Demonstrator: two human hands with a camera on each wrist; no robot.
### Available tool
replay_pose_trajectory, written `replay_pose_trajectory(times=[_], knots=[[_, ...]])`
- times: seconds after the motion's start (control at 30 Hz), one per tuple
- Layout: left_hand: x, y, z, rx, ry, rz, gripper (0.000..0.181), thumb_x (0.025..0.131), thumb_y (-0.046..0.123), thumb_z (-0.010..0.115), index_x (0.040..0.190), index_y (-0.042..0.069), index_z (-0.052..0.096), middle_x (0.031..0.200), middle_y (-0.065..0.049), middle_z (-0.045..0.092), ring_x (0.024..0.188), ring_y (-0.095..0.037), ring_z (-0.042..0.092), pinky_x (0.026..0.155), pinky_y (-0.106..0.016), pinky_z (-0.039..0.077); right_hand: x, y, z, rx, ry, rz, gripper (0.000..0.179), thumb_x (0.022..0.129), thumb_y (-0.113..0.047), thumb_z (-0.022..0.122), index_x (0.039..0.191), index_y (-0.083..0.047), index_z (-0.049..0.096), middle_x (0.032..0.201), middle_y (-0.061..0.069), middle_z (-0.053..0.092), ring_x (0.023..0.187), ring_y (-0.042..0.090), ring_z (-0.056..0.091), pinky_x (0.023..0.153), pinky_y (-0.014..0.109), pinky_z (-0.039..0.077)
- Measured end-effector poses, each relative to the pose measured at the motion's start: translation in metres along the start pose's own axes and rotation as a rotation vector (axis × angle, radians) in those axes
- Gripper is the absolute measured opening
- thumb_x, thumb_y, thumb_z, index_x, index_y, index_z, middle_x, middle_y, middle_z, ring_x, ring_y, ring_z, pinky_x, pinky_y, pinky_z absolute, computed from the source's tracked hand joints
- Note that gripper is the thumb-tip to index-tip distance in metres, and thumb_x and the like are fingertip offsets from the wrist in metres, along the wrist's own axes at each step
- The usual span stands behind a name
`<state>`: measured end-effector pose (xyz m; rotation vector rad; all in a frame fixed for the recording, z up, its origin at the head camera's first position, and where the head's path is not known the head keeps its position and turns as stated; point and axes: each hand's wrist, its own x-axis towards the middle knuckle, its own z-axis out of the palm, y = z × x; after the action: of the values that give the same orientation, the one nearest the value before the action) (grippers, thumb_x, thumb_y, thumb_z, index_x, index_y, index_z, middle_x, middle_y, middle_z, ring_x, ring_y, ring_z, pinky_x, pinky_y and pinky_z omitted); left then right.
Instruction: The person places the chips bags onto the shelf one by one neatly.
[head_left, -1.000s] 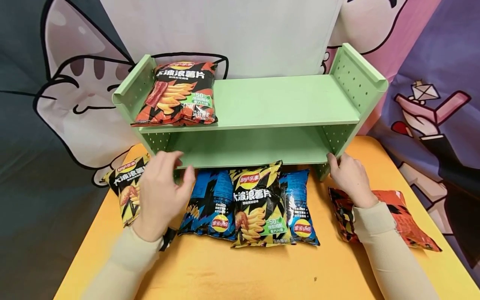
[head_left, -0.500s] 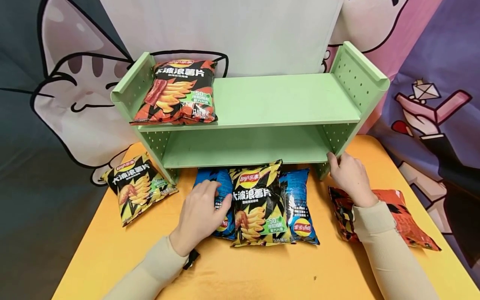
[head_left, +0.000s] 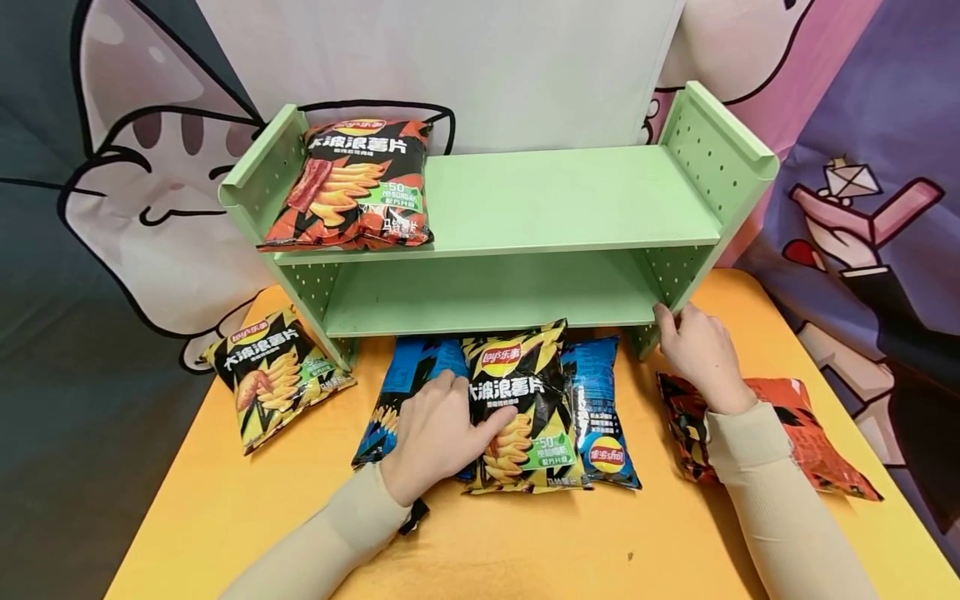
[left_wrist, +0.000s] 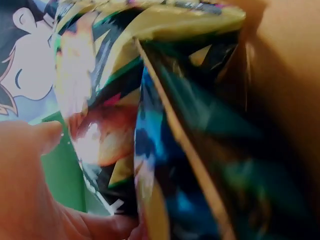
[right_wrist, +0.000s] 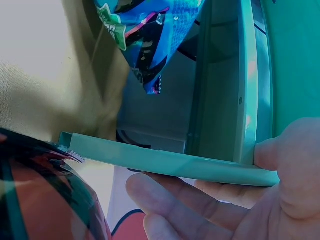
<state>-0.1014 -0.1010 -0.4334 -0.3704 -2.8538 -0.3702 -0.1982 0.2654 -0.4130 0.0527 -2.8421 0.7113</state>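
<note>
My left hand [head_left: 438, 429] reaches to the left edge of the middle yellow-and-black chip bag [head_left: 540, 392]. Its thumb lies over the bag's front, while the fingers are at the edge beside a blue chip bag [head_left: 401, 379]. In the left wrist view, thumb and finger stand spread beside the yellow bag [left_wrist: 107, 132]. My right hand [head_left: 697, 350] grips the right side panel of a green two-tier shelf [head_left: 570, 200]. The right wrist view shows the thumb inside the panel [right_wrist: 170, 160] and the other fingers outside.
A red-and-black chip bag [head_left: 360, 187] sits on the upper tier, at left. Another yellow bag [head_left: 273, 375] lies left of the shelf. A second blue bag [head_left: 603, 417] is right of the middle yellow one. Below my right forearm lies a red bag [head_left: 810, 433]. Everything stands on an orange table [head_left: 555, 542].
My left hand has moved right, from near the left yellow bag, past the left blue bag, to the middle yellow bag, which has shifted slightly right. My right hand has stayed on the shelf.
</note>
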Motion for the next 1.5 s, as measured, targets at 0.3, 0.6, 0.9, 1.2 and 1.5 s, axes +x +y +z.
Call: replay_pose_trajectory(times=[0.3,0.6,0.9,1.2,1.5], knots=[[-0.001,0.018,0.019,0.021,0.031,0.041,0.083,0.079,0.098,0.040,0.085,0.017,0.057,0.072,0.003,0.043,0.063,-0.017,0.039,0.052,-0.027,0.029,0.000,0.001,0.000,0.012,-0.008,0.000,0.052,0.111,-0.049,0.034,0.089,-0.006,0.054,0.066,0.011,0.056,0.055,0.027,0.052,0.050,0.036,0.033],[-0.007,0.026,0.026,-0.129,-0.056,-0.009,0.085,0.084,0.093,0.041,0.108,0.012,0.053,0.064,0.003,0.042,0.059,-0.015,0.038,0.060,-0.029,0.027,-0.001,0.000,0.001,0.014,-0.008,-0.004,0.051,0.111,-0.049,0.034,0.084,-0.007,0.049,0.060,0.007,0.045,0.049,0.025,0.043,0.047,0.036,0.030],[-0.010,0.024,0.030,-0.166,0.039,0.058,0.068,0.094,0.075,0.052,0.108,0.010,0.058,0.067,0.007,0.042,0.065,-0.013,0.039,0.063,-0.027,0.028,-0.001,-0.001,0.001,0.018,-0.018,-0.002,0.052,0.111,-0.049,0.033,0.084,-0.007,0.049,0.061,0.007,0.046,0.049,0.024,0.044,0.048,0.036,0.030],[-0.012,0.032,0.034,-0.314,-0.069,0.070,0.058,0.102,0.063,0.050,0.114,0.007,0.060,0.071,0.005,0.050,0.063,-0.011,0.046,0.058,-0.026,0.038,-0.002,0.001,0.000,0.012,-0.024,0.009,0.055,0.110,-0.053,0.031,0.082,-0.008,0.045,0.060,0.008,0.042,0.047,0.027,0.040,0.047,0.037,0.030],[-0.008,0.039,0.034,-0.540,-0.383,-0.131,0.114,0.087,0.086,0.050,0.151,-0.007,0.038,0.064,0.004,0.044,0.050,-0.016,0.049,0.064,-0.041,0.056,-0.003,0.001,0.000,0.017,-0.020,-0.008,0.052,0.111,-0.051,0.032,0.082,-0.009,0.044,0.058,0.006,0.040,0.046,0.026,0.038,0.047,0.036,0.029]])
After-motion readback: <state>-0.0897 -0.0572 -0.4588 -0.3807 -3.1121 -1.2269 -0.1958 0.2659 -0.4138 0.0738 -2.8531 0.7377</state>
